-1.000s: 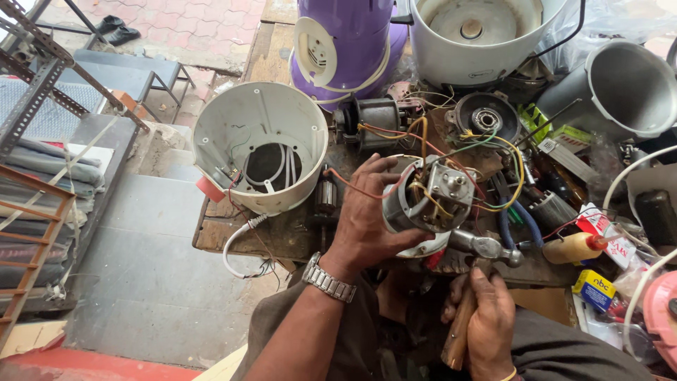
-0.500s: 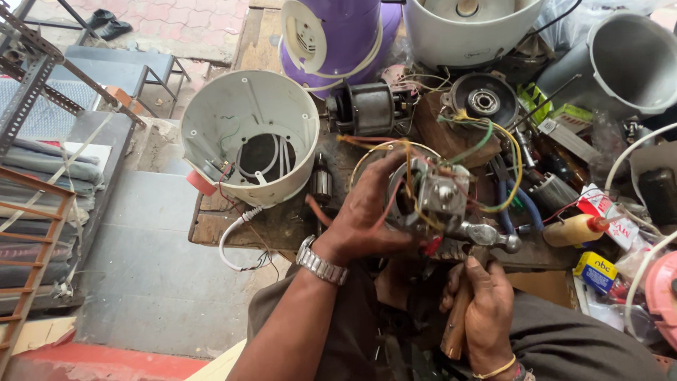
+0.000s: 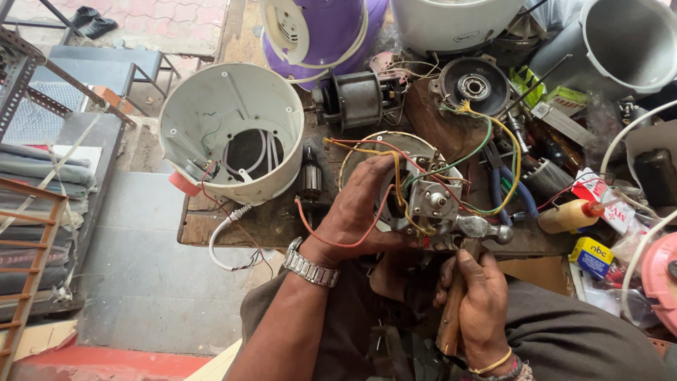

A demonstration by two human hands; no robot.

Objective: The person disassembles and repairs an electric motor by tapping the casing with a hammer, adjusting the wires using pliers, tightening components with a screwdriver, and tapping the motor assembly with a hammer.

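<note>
Motor (image 3: 416, 190), wires trailing, sits at the bench's centre; our left hand (image 3: 360, 204) clamps its rim, fingers curled tight to steady it. Our right hand (image 3: 479, 296), at five o'clock, grips the hammer (image 3: 469, 240), head touching the motor's shaft housing.

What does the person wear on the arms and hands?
Both forearms are bare, with no sleeves and no gloves. The left hand has a silver metal link wristwatch at its wrist. The right hand has a thin yellow band at its wrist, with a darker patterned band beside it.
</note>
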